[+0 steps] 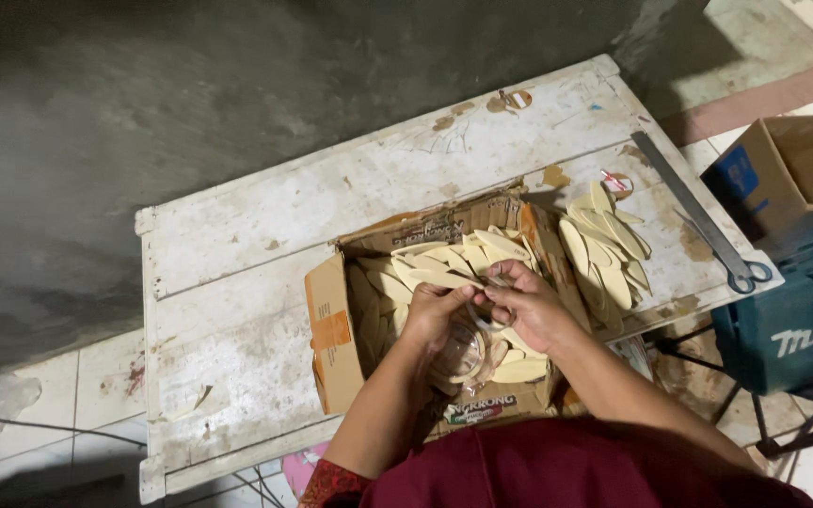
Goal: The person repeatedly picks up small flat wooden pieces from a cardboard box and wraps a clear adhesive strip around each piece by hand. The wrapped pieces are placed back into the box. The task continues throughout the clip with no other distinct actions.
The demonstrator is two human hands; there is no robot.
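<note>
Pinching 1 pale oval wooden piece between left hand and right hand, fingers closed on it, above the open cardboard box on the worn white table. Seeming light, thin, stiff, probably snappable; gripping at the edges looking safest. Dangling below: a clear plastic bag.

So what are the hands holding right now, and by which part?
Both hands meet over the cardboard box. The left hand and right hand pinch the rim of a clear plastic bag hanging below; anything else between the fingers cannot be told.
</note>
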